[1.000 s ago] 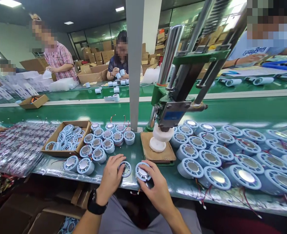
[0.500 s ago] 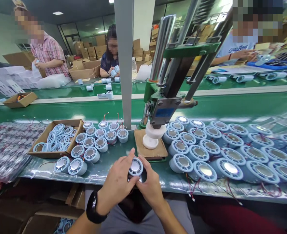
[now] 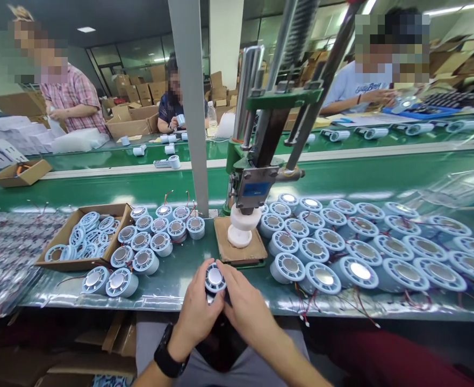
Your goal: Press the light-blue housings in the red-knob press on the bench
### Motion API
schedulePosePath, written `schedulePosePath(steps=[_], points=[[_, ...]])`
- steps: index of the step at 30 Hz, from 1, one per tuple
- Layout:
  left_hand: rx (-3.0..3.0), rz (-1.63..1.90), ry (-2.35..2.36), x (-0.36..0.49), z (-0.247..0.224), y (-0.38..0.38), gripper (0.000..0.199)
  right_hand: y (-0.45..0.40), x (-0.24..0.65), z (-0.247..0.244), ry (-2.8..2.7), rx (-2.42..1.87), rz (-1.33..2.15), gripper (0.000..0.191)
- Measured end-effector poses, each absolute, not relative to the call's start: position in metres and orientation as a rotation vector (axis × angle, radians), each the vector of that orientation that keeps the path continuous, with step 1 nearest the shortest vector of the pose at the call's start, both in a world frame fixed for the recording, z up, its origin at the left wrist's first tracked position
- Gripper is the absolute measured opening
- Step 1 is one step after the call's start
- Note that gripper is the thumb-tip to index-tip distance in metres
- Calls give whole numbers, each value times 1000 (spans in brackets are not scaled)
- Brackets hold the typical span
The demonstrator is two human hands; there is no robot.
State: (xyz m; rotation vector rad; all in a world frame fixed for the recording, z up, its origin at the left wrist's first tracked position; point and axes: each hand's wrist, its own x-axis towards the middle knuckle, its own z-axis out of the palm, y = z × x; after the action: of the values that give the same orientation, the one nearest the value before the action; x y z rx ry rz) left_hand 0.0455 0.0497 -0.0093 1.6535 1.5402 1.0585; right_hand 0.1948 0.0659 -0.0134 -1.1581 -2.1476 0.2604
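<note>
Small carton (image 3: 21, 177) stands at the far left, on the other side of the line, with something orange inside, too small to tell exactly. Nearer is a cardboard box (image 3: 73, 265), open, and in it many blue rings (image 3: 87, 219) lie in a loose heap. To its right stand round blue cups (image 3: 161, 247). In the middle, the left hand (image 3: 196, 306) and the right hand (image 3: 247, 295) pinch one blue piece (image 3: 215, 277) between them, fingers curved about its rim, just before the press (image 3: 257, 185). The step in hand seems to be aligning this piece; the next move calls, probably, for even pressure. Further right, more cups (image 3: 360, 274) stand in rows; behind, a blue tray (image 3: 392, 112) holds dark parts.
</note>
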Motion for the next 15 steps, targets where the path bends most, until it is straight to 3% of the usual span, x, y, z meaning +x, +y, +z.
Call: schedulePosePath(steps=[2,6,9,11,15], points=[[1609,1040,1561,42,1,62,53,81,221,41,-2218,-1098,102,55],[1633,1111,1522,38,38,101,53,134,265,201,-1843,-1059,-395,47],[1684,1161,1394,49,58,134,51,185,274,299,-1595,-1106,-371,50],[1666,1153,1268,62,60,152,51,215,270,328,-1599,-1091,-168,44],[1540,1145,1018,84,48,175,50,251,256,328,-1575,-1027,-38,39]])
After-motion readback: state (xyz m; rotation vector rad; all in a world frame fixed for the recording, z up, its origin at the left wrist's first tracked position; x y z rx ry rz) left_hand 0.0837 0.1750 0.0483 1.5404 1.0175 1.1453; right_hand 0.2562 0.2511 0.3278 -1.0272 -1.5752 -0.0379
